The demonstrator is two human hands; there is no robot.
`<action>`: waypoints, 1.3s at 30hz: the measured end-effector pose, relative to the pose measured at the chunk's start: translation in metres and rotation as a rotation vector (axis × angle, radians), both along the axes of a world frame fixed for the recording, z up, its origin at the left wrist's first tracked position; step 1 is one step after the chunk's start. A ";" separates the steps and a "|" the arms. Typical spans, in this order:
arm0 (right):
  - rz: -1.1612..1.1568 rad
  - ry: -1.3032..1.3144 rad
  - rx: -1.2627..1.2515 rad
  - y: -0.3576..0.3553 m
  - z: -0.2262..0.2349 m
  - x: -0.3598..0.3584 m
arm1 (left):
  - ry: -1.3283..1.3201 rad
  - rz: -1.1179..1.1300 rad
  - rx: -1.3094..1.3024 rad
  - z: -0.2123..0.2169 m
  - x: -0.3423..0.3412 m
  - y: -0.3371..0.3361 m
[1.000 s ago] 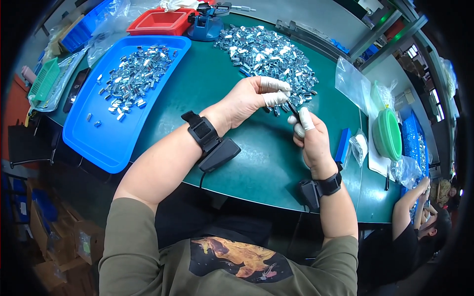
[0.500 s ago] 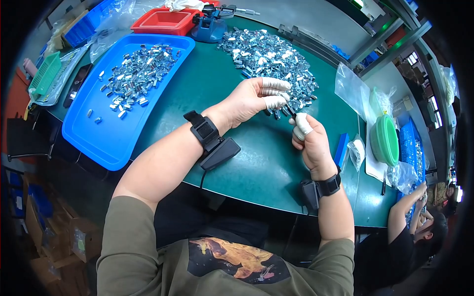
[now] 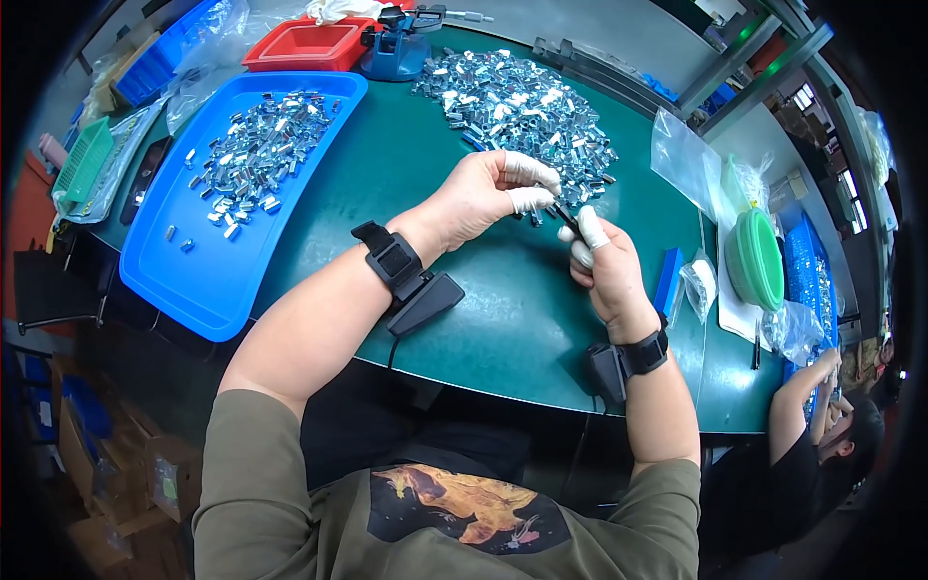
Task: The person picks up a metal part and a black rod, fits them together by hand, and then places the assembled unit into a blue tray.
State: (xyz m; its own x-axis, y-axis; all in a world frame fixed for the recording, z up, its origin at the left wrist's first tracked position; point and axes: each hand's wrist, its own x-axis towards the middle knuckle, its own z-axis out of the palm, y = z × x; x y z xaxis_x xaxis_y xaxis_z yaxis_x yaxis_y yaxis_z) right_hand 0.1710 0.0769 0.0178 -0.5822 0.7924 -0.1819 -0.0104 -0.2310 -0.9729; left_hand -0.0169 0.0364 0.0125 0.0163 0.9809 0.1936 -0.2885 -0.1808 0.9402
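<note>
Left hand (image 3: 483,193) and right hand (image 3: 604,266) pinch one small dark part (image 3: 565,217) together, just beside metal-piece pile (image 3: 517,106) near tabletop's (image 3: 493,319) far edge.

Clear plastic bags (image 3: 684,155) lie crumpled on the table's right side, one small bag (image 3: 698,282) just beside a flat blue box (image 3: 668,280), another crinkled bag (image 3: 795,329) near the green bowl. More clear bags (image 3: 208,39) sit at top left by the blue bins. Brown cartons (image 3: 97,454) stand on the floor, lower left.
</note>
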 end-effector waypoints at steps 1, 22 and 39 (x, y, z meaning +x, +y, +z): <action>0.022 0.036 -0.061 0.001 0.000 0.000 | 0.001 -0.004 -0.001 0.000 0.000 0.000; -0.009 -0.079 0.063 0.000 -0.011 -0.004 | 0.026 0.114 -0.060 -0.006 0.003 0.002; -0.015 0.005 -0.089 0.000 0.004 -0.003 | -0.134 -0.022 -0.025 -0.003 0.002 0.003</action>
